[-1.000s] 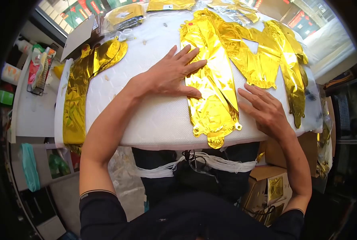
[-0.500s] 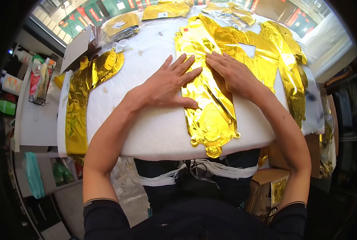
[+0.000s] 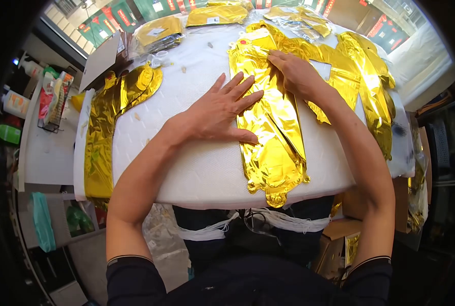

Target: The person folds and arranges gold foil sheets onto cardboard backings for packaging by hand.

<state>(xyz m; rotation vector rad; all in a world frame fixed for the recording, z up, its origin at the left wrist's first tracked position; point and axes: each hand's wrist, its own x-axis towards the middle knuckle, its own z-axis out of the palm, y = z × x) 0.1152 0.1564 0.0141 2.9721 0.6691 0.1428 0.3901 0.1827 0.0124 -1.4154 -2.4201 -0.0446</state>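
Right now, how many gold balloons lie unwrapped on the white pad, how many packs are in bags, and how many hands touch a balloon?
Unwrapped gold foil balloons: 3
Bagged gold balloon packs: 3
Hands on the middle balloon, left hand and right hand: 2
Total: 8

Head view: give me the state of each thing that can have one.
middle foil balloon: deflated, lying flat
left hand: open, pressing its left edge
right hand: palm down on its far end
right foil balloon: deflated, flat
left foil balloon: deflated, draped over pad edge
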